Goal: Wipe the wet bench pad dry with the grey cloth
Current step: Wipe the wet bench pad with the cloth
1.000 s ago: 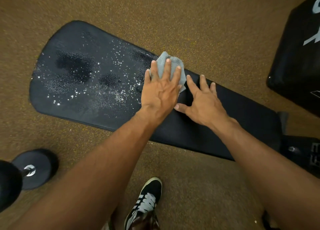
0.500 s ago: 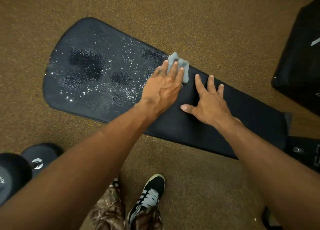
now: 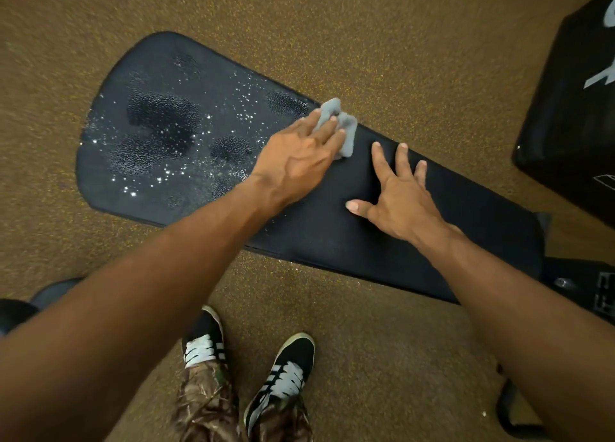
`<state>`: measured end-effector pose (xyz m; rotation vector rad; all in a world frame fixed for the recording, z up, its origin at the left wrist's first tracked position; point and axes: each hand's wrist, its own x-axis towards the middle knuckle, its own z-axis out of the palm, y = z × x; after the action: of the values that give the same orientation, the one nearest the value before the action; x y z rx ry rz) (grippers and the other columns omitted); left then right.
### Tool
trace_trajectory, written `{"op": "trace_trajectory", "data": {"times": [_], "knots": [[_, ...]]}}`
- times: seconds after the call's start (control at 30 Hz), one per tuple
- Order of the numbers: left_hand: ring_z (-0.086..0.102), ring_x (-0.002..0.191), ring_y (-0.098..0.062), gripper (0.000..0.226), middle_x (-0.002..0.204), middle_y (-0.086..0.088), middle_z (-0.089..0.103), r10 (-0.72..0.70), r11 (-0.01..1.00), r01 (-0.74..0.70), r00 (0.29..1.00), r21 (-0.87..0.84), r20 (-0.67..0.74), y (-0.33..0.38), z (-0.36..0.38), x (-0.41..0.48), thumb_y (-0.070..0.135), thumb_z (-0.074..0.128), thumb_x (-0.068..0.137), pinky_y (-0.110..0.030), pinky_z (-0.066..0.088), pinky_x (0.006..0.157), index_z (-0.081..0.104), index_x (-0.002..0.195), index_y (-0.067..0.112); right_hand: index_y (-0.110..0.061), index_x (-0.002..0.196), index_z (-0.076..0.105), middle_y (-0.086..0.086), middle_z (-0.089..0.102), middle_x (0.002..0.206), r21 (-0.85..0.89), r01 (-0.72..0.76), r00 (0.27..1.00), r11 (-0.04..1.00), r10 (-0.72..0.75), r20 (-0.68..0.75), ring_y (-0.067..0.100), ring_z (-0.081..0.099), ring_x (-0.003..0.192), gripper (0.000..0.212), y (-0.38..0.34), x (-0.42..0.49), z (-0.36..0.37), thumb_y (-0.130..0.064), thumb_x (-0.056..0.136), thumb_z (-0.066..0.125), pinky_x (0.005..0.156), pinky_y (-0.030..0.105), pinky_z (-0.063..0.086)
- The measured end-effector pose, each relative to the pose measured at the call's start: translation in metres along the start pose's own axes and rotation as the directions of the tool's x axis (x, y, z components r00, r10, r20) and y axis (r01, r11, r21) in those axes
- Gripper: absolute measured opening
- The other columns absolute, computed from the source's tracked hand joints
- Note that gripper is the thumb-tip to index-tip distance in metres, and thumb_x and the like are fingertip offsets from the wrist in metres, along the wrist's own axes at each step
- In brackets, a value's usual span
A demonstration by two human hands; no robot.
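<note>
- Because of its bulk and its fixed frame, no lifting called for with the bench pad (image 3: 382, 235): long, black, firm under pressure, lying across the speckled floor (image 3: 399, 59) from upper left to lower right. Probably slick where wet; beads of water thick over the wide left end, the narrower right half looking matt and dry.
- Braced flat on that dry stretch, the right hand (image 3: 397, 197): fingers spread, palm down, gripping nothing, merely steadying.
- Pressed down on the far edge of the pad at the border between wet and dry, the left hand (image 3: 296, 162): fingers extended over the cloth, pinning rather than clenching it.
- Bunched under those fingertips, the grey cloth (image 3: 346, 128): soft, light, limp, likely to crumple and skid unless held under a flat palm. Best spread wider and pushed leftward into the droplets, by this reckoning; most of the wet area not yet wiped.
</note>
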<state>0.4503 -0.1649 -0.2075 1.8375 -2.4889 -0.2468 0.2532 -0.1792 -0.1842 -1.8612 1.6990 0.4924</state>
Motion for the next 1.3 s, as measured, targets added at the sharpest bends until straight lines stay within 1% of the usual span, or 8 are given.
{"op": "trace_trajectory", "data": {"times": [0.27, 0.37, 0.47, 0.6, 0.77, 0.97, 1.2, 1.3], "knots": [[0.028, 0.15, -0.033, 0.043, 0.162, -0.009, 0.033, -0.276, 0.959, 0.277, 0.961, -0.065, 0.012, -0.01, -0.016, 0.025, 0.021, 0.029, 0.11, -0.047, 0.045, 0.105, 0.036, 0.151, 0.009, -0.047, 0.151, -0.014, -0.006, -0.025, 0.162, -0.012, -0.005, 1.0, 1.0, 0.005, -0.008, 0.039, -0.019, 0.148, 0.105, -0.004, -0.001, 0.002, -0.06, 0.084, 0.066, 0.108, 0.074, 0.022], [0.028, 0.15, -0.034, 0.047, 0.159, -0.009, 0.037, -0.209, 0.974, 0.209, 0.978, -0.081, 0.016, 0.006, -0.006, 0.031, 0.014, 0.026, 0.106, -0.044, 0.042, 0.108, 0.039, 0.15, 0.007, -0.046, 0.151, -0.014, -0.005, -0.023, 0.162, -0.026, -0.012, 1.0, 1.0, 0.011, -0.012, 0.039, -0.018, 0.148, 0.105, -0.003, 0.0, -0.001, -0.06, 0.084, 0.066, 0.11, 0.072, 0.021], [0.054, 0.133, -0.035, 0.055, 0.141, -0.009, 0.06, -0.079, 0.996, 0.08, 0.997, -0.049, 0.017, -0.003, -0.008, 0.004, 0.014, 0.022, 0.094, -0.043, 0.058, 0.083, 0.062, 0.131, 0.007, -0.047, 0.151, -0.014, -0.006, -0.023, 0.162, -0.032, -0.013, 1.0, 0.999, 0.013, -0.005, 0.039, -0.017, 0.148, 0.105, -0.002, -0.001, -0.001, -0.06, 0.084, 0.066, 0.109, 0.073, 0.021], [0.03, 0.15, -0.029, 0.045, 0.162, -0.004, 0.034, -0.1, 0.994, 0.1, 0.995, -0.039, 0.016, -0.025, -0.006, -0.003, 0.013, 0.028, 0.107, -0.044, 0.046, 0.105, 0.039, 0.151, 0.012, -0.047, 0.151, -0.014, -0.006, -0.024, 0.162, -0.026, -0.017, 1.0, 1.0, 0.017, -0.002, 0.038, -0.018, 0.148, 0.104, -0.005, -0.003, 0.0, -0.058, 0.085, 0.066, 0.109, 0.073, 0.021], [0.024, 0.151, -0.034, 0.045, 0.16, -0.01, 0.034, -0.236, 0.964, 0.235, 0.972, -0.126, 0.005, 0.006, -0.009, 0.028, 0.015, 0.029, 0.108, -0.045, 0.04, 0.109, 0.036, 0.151, 0.008, -0.047, 0.151, -0.014, -0.005, -0.024, 0.162, -0.03, -0.023, 1.0, 0.999, 0.023, -0.002, 0.039, -0.018, 0.148, 0.104, -0.005, -0.002, 0.0, -0.059, 0.085, 0.065, 0.11, 0.073, 0.02], [0.03, 0.149, -0.035, 0.046, 0.16, -0.008, 0.036, 0.019, 0.994, -0.019, 1.0, -0.103, -0.001, -0.006, -0.002, -0.002, 0.01, 0.035, 0.102, -0.045, 0.039, 0.112, 0.043, 0.148, 0.009, -0.046, 0.151, -0.014, -0.005, -0.025, 0.162, -0.034, -0.013, 1.0, 0.999, 0.013, 0.015, 0.039, -0.019, 0.148, 0.104, -0.003, -0.001, -0.001, -0.059, 0.084, 0.065, 0.11, 0.073, 0.019], [0.03, 0.148, -0.034, 0.045, 0.164, -0.008, 0.028, -0.243, 0.968, 0.247, 0.967, -0.049, 0.069, -0.056, -0.02, 0.003, 0.011, 0.029, 0.106, -0.054, 0.05, 0.097, 0.036, 0.151, 0.01, -0.048, 0.15, -0.015, -0.007, -0.026, 0.161, -0.023, -0.029, 0.999, 0.999, 0.03, 0.029, 0.037, -0.02, 0.148, 0.103, -0.006, -0.005, -0.001, -0.057, 0.086, 0.064, 0.109, 0.074, 0.021], [0.02, 0.152, -0.035, 0.045, 0.165, -0.007, 0.024, -0.245, 0.961, 0.252, 0.967, -0.111, 0.067, -0.033, -0.019, 0.011, 0.009, 0.026, 0.106, -0.052, 0.044, 0.105, 0.036, 0.151, 0.008, -0.048, 0.15, -0.015, -0.007, -0.026, 0.161, -0.029, -0.032, 0.999, 0.999, 0.032, 0.028, 0.037, -0.02, 0.148, 0.103, -0.007, -0.004, -0.002, -0.058, 0.086, 0.064, 0.109, 0.074, 0.021]]}}
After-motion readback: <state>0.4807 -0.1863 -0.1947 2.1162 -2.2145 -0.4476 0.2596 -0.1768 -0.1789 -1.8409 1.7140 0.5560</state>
